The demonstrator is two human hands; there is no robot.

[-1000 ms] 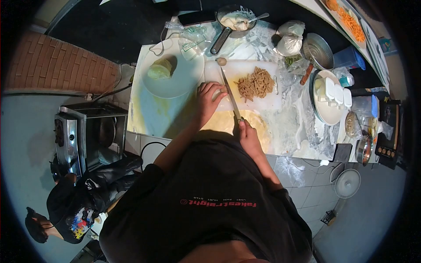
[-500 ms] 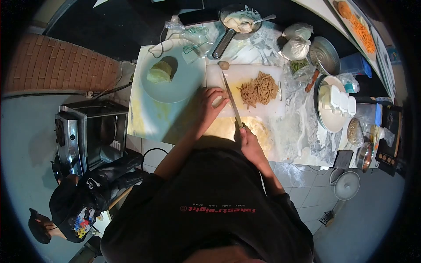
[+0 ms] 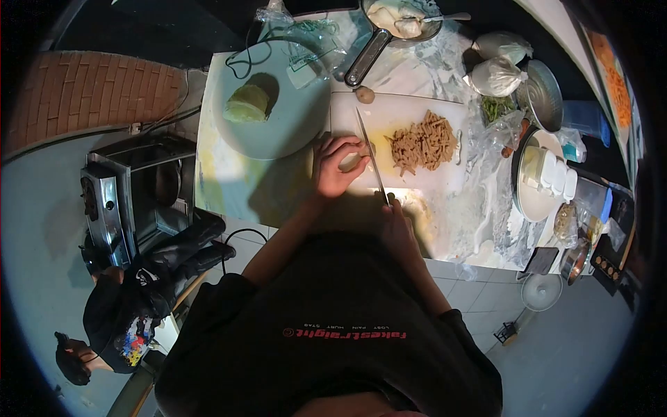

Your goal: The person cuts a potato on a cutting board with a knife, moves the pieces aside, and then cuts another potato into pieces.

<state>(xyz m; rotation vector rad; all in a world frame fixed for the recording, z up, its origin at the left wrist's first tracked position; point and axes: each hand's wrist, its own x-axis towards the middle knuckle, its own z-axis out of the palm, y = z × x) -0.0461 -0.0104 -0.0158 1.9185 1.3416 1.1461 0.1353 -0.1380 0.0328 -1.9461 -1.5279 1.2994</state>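
Observation:
My left hand (image 3: 338,167) curls around a pale, rounded piece of food (image 3: 349,162) at the left side of the white cutting board (image 3: 375,115). Its exact kind is hard to make out. Close beside those fingertips lies the long blade of a knife (image 3: 373,154), its tip pointing away from me. My right hand (image 3: 397,217), in shadow at the board's near edge, is closed around the knife's handle. To the right of the blade, brown cut strips (image 3: 425,142) are heaped on the board. A small brownish round piece (image 3: 364,94) rests by the board's far edge.
Left of the board, a wedge of cabbage (image 3: 248,104) sits on a large pale round plate (image 3: 278,139). Behind stands a pan (image 3: 368,57) with a spoon. Bags, a metal bowl (image 3: 540,96) and a tray (image 3: 521,167) line the right. Another person (image 3: 128,313) sits at left.
The view has shifted, so the table's things appear larger and nearer. Both hands keep their holds, with the knife still close beside the left fingers.

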